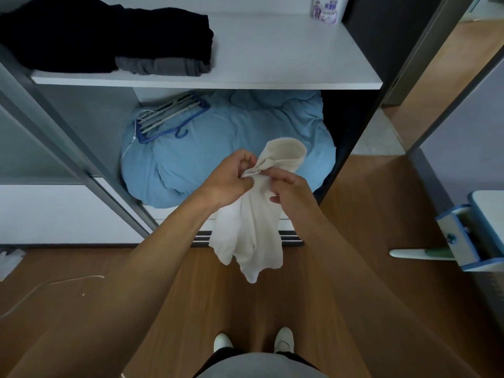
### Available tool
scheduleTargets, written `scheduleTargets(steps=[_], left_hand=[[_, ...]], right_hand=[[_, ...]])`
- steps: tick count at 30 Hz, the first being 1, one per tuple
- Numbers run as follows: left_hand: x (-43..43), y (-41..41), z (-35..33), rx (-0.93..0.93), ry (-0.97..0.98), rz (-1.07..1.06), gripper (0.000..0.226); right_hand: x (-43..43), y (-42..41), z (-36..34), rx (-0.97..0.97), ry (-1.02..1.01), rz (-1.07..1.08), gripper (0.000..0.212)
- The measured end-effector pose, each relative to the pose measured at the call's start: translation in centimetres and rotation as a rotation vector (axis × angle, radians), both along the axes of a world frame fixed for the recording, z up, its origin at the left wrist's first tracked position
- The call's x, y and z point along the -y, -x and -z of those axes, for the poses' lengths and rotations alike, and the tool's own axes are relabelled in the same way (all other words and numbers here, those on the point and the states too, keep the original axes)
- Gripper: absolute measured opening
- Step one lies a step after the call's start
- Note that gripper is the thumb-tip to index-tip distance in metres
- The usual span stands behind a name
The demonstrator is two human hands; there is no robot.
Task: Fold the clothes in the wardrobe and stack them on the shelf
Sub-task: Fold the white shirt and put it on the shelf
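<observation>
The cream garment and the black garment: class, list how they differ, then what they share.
The cream garment is pale, the black garment dark. The cream garment hangs unfolded, gripped by the left hand and right hand; the black garment lies folded on the shelf. Both are cloth.

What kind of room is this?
Probably a bedroom, at an open wardrobe: folded clothes sit on a white shelf, and a blue quilt with hangers lies underneath.
</observation>
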State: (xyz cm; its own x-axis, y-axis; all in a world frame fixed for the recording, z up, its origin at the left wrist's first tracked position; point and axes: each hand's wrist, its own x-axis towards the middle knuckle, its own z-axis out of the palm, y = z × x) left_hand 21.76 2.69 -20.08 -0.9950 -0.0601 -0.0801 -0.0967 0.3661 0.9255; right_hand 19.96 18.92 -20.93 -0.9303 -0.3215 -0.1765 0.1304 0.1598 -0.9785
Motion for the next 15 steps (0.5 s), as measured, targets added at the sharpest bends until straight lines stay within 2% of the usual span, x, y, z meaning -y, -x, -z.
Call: scheduleTargets(steps=[3,4,6,8,9,11,13,15], left_hand=[[0.2,0.1,-0.1,-0.035,0.05,-0.061,0.031],[0.4,0.0,-0.2,-0.043,0.057,-0.061,0.03],[0.8,-0.2,-0.4,-0.054,0.074,-0.027,0.026],[1.1,-0.4,-0.8,-0.072,0.077,0.034,0.025],[1.1,-0.5,-1.0,-0.081,0.073,0.069,0.027],[1.3,-0.7,-1.2,-0.088,0.078,0.122,0.031],[1.5,-0.8,-1.2,-0.09,0.092,0.129,0.031],[1.9,-1.1,-1.2,-0.109,0.118,0.106,0.028]], right_hand=[[-0.1,0.2,-0.4,-0.321,-0.193,0.14,0.023],[-0.4,0.4,-0.5,-0.431,-0.249,0.213,0.024],[-1.0,0.9,-0.4,-0.602,-0.294,0.184,0.05],[-1.1,1.4,-0.6,-0.647,-0.342,-0.024,0.075],[-0.9,1.5,-0.6,-0.634,-0.383,-0.115,0.08],[-0.5,1.9,-0.5,-0.602,-0.455,-0.205,0.07],[-0.3,2.1,-0.7,-0.629,-0.497,-0.175,0.046],[-0.2,2.2,-0.9,-0.664,-0.44,-0.143,0.034]])
